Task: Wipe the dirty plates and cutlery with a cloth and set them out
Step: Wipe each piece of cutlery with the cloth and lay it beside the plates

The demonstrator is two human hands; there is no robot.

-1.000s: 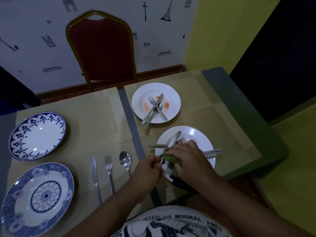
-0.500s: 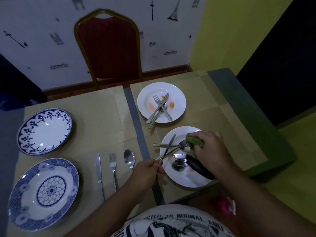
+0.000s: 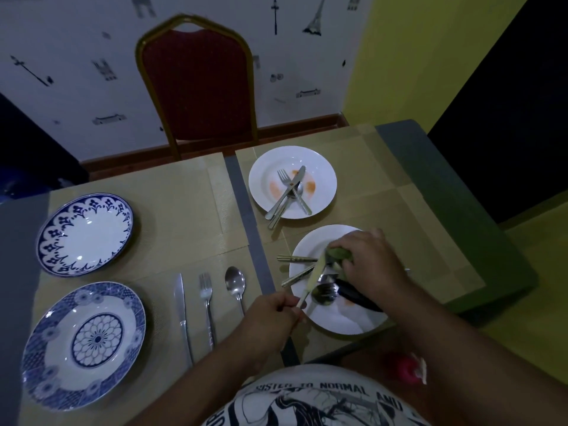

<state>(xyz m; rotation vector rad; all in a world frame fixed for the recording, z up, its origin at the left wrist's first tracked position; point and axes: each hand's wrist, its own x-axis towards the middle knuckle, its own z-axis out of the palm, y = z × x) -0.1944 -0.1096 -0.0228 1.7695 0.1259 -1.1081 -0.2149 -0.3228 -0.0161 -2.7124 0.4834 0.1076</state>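
My left hand (image 3: 270,315) grips the handle of a table knife (image 3: 315,276) that slants up over the near white plate (image 3: 341,321). My right hand (image 3: 368,262) pinches a green cloth (image 3: 338,256) around the knife's blade tip. Under the knife lie a spoon (image 3: 322,295) and more cutlery, with two handles (image 3: 296,267) sticking out over the plate's left rim. A second white plate (image 3: 264,186) further back has orange smears and a crossed knife, fork and spoon (image 3: 290,192). On the left placemat lie a knife (image 3: 181,312), fork (image 3: 206,299) and spoon (image 3: 235,285) in a row.
Two blue-patterned plates (image 3: 84,233) (image 3: 83,344) sit at the left. A red chair (image 3: 196,84) stands behind the table. The table's right edge (image 3: 479,241) is close to the near plate. A red object (image 3: 405,368) lies below the table edge by my lap.
My right hand slid the cloth from the knife's handle end up to the blade tip. The left hand kept its grip on the handle.
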